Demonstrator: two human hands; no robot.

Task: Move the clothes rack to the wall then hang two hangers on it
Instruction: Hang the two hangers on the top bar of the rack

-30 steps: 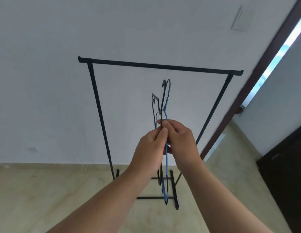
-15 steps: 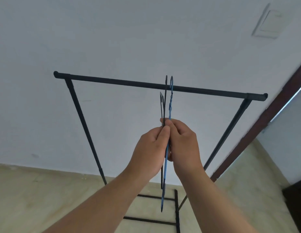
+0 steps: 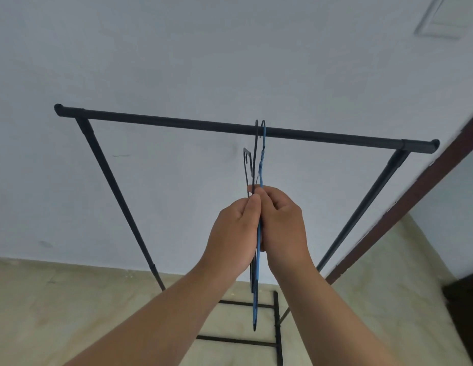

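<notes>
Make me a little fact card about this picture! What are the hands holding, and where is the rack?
rack: black clothes rack, close to the white wall
left hand: pinching the hangers
right hand: pinching the hangers
hangers: one blue hanger, black hangers beside it
hooks: two hooks reach the top bar; fully hung or not, cannot tell
floor: beige

From where I stand, no word, number, label or brand is readable anywhere, neither on the clothes rack (image 3: 246, 129) nor the wall (image 3: 230, 62).
</notes>
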